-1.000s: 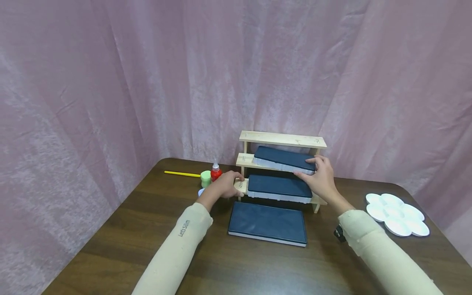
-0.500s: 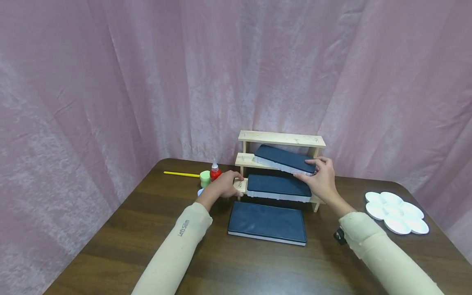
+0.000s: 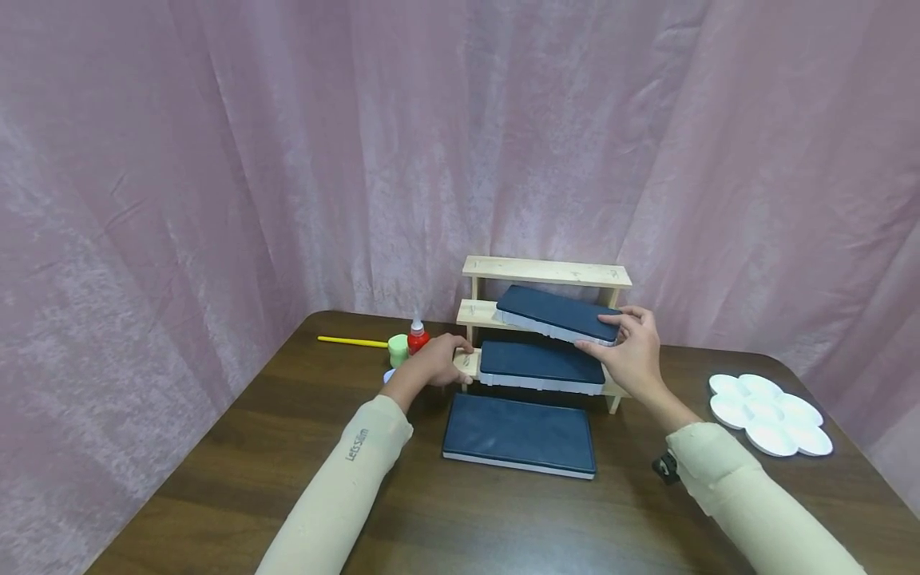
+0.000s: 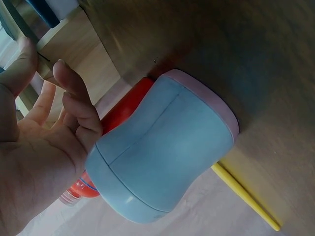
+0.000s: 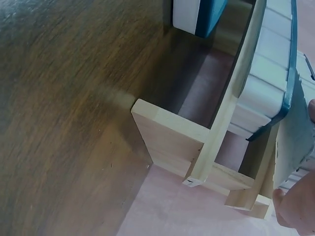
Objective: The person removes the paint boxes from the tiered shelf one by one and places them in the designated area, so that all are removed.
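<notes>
A three-tier light wooden shelf rack stands at the back of the table. My left hand grips the left end of its lowest shelf, thumb in front and fingertips at the wood. With thumb and fingers, my right hand pinches the right end of a flat box with a navy lid and white base. This box slants over the middle shelf, its right end toward me. A similar navy-lidded box lies on the lowest shelf. In the right wrist view only part of my right hand shows.
Another navy-lidded box lies flat before the rack. Close by my left hand are a red bottle, a green container and a pale blue waisted container. A yellow stick lies behind. At right sits a white flower-shaped palette.
My right hand has drawn the upper box a little to the right, and the box slants more than before. My left hand keeps its place on the shelf end.
</notes>
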A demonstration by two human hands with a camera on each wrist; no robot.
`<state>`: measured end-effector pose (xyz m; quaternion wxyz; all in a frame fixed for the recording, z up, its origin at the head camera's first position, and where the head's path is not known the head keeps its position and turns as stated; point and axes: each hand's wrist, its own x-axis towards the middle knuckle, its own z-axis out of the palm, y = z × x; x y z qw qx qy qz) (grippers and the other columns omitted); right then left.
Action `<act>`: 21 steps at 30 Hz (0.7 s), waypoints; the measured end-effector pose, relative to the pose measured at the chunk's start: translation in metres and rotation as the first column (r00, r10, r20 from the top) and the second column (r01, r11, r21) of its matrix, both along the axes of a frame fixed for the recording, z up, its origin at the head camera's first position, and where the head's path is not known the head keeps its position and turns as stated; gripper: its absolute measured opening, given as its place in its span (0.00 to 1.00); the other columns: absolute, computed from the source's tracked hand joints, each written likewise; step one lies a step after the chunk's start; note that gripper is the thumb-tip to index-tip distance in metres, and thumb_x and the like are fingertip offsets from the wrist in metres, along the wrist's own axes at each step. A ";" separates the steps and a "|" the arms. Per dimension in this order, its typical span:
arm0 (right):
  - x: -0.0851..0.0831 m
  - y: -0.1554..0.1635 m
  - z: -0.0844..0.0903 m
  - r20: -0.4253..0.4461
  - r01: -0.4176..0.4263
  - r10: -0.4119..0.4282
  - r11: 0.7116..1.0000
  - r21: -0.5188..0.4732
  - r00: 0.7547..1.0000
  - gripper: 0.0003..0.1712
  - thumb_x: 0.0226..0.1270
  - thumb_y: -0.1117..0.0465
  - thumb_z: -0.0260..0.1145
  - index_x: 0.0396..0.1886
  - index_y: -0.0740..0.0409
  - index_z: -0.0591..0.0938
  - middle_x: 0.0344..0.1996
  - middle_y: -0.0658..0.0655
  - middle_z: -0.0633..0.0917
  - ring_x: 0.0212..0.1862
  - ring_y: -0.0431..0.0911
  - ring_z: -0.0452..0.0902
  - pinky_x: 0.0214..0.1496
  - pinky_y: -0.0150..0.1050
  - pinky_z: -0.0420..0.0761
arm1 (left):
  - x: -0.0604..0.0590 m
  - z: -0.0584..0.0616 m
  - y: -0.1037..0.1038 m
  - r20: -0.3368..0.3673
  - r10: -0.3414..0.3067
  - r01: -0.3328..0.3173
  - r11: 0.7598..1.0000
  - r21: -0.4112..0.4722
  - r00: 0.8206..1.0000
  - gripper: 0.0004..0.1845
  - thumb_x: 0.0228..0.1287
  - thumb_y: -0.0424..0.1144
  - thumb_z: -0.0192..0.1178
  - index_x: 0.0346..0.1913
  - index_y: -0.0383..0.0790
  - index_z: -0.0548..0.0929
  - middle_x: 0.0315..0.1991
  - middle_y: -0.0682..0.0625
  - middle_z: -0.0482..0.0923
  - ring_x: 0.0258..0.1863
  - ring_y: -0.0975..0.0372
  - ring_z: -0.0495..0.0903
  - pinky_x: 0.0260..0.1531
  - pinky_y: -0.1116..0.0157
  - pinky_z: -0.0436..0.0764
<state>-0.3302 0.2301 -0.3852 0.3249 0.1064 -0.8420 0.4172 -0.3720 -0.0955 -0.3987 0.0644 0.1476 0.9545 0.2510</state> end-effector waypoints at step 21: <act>0.005 0.008 -0.005 -0.049 -0.016 0.018 0.999 0.027 0.999 0.31 0.42 0.60 0.86 0.47 0.67 0.85 0.58 0.65 0.78 0.47 0.53 0.77 0.36 0.21 0.69 | 0.000 0.002 -0.005 -0.024 -0.007 0.006 1.000 -0.009 1.000 0.31 0.50 0.42 0.78 0.59 0.47 0.80 0.59 0.42 0.75 0.44 0.53 0.75 0.43 0.60 0.81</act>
